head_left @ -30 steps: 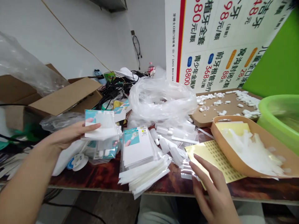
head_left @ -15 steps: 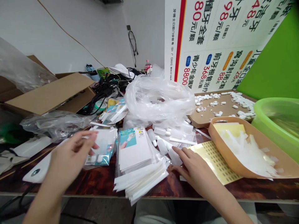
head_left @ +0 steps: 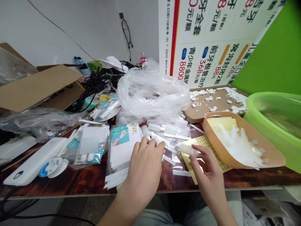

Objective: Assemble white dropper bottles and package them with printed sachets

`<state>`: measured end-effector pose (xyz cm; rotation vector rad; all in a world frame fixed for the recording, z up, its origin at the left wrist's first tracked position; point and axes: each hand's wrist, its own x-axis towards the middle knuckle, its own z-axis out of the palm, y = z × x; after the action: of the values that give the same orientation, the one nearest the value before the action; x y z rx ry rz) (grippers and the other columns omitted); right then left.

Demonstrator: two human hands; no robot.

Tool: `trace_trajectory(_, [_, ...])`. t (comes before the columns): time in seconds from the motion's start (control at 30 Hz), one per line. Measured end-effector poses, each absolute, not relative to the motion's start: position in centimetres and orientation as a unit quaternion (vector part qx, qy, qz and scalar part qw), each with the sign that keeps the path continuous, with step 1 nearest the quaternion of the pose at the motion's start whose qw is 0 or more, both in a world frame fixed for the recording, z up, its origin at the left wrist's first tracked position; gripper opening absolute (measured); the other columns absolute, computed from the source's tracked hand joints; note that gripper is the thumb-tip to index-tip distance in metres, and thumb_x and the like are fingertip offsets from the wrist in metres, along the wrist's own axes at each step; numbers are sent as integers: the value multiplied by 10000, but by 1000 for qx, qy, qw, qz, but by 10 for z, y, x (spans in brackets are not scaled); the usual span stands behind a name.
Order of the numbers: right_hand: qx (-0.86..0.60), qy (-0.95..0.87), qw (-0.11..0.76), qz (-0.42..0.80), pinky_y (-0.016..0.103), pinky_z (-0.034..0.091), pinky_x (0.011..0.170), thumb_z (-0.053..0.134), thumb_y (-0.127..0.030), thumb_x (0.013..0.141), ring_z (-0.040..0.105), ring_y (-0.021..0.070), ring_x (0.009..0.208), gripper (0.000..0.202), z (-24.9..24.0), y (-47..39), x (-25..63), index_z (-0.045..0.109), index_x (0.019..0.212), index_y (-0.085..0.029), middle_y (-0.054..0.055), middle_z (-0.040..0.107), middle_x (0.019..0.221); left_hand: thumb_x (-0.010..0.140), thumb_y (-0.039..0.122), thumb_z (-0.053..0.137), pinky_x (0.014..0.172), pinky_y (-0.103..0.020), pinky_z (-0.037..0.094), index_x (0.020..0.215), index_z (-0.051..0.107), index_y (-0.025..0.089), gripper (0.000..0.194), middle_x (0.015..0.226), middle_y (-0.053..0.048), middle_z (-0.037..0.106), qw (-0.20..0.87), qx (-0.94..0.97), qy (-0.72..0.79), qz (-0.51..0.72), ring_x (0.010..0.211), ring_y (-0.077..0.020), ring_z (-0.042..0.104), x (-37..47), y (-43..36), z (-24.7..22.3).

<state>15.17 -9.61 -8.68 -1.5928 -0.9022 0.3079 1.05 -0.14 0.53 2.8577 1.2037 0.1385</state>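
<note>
The thumb and index finger of the right hand [head_left: 209, 168] are closed on one end of a frosted white plastic tube [head_left: 187, 150], held out just above the near-left part of a gold sticker sheet [head_left: 223, 153]. The left hand's fingers [head_left: 144, 142] lie close together and curled, knuckles up, over the right side of a stack of bagged printed cards [head_left: 119, 153]; their tips are hidden, so I cannot tell whether the left hand [head_left: 144, 169] grips anything. Loose frosted tubes [head_left: 156, 127] lie just beyond it, in front of a crumpled clear plastic bag [head_left: 150, 110]. Left of the stack is a filled clear packet [head_left: 94, 141] with two white pieces showing, then a long white casing [head_left: 35, 164]. Right of the sticker sheet stands an orange tray [head_left: 270, 152] of white strips [head_left: 237, 141], and behind it, white capsule-shaped pieces [head_left: 236, 97] lie scattered on cardboard [head_left: 199, 117] beside a green basin [head_left: 255, 100].
</note>
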Motion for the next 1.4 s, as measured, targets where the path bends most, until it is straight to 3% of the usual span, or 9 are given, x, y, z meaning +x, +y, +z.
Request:
trace_trajectory(0.1, [-680,-365,630,83,310,583,715,585,-286,898,611,189,937,214,-91,-106,151,621,1103,-233,85,574,1131,949,106,433,802,-509,486,1172,675,159,333,1014,-149,703,9,918,389,72,994,-375,580,37,6,2])
trace_trajectory(0.3, [-678,-366,637,32,324,585,756,590,-239,892,592,211,1035,236,-92,-118,147,597,1128,-230,104,547,1159,906,-12,375,993,-526,439,1304,561,157,471,1456,-193,483,16,898,412,157,1311,-350,431,96,21,-41])
trace_trajectory(0.47, [-688,-352,635,17,353,591,768,562,-258,918,602,217,1018,206,-99,-123,159,573,1121,-220,115,575,1159,891,-22,395,1006,-592,425,1134,643,118,375,1375,-245,522,67,906,379,176,1349,-393,407,101,23,-58])
trace_trajectory(0.57, [-696,-368,616,-3,348,600,758,538,-223,932,627,217,1017,225,-102,-124,167,541,1157,-220,132,585,1219,909,19,448,1007,-467,469,1218,595,168,374,1276,-163,600,125,929,303,173,1224,-287,548,91,8,-48])
trace_trajectory(0.67, [-686,-451,571,-33,352,605,808,532,-165,923,618,233,1104,302,-101,-125,169,526,1218,-223,143,546,1276,901,24,482,990,-378,488,1380,458,250,530,1257,-71,651,184,944,220,163,1156,-208,601,78,-13,-39])
trace_trajectory(0.9, [-719,-576,387,-40,446,583,900,389,-79,949,531,312,1258,427,-104,-127,157,504,1339,-209,209,422,1373,912,-2,380,1026,-476,474,1486,316,247,629,1320,-139,615,260,916,224,208,1256,-258,553,55,-38,-64])
trace_trajectory(1.1, [-722,-586,352,-109,494,579,886,482,-171,955,482,356,1284,378,-120,-134,147,498,1332,-197,225,364,1430,842,-69,377,1090,-384,460,1505,235,287,766,1594,-118,329,332,878,250,235,1409,-198,412,39,-50,-80])
trace_trajectory(1.27, [-739,-556,357,-131,521,572,868,489,-263,969,504,358,1249,341,-126,-134,143,526,1302,-201,219,400,1404,870,-52,394,1142,-337,398,1387,453,261,607,1474,-66,522,339,883,239,219,1366,-163,464,17,-53,-60])
trace_trajectory(1.4, [-741,-538,374,-148,498,574,866,526,-235,950,516,352,1250,334,-131,-134,139,554,1280,-193,215,433,1392,900,24,525,1022,-225,481,1198,591,280,398,1181,-7,711,313,858,234,333,1127,-131,642,-20,-43,-25])
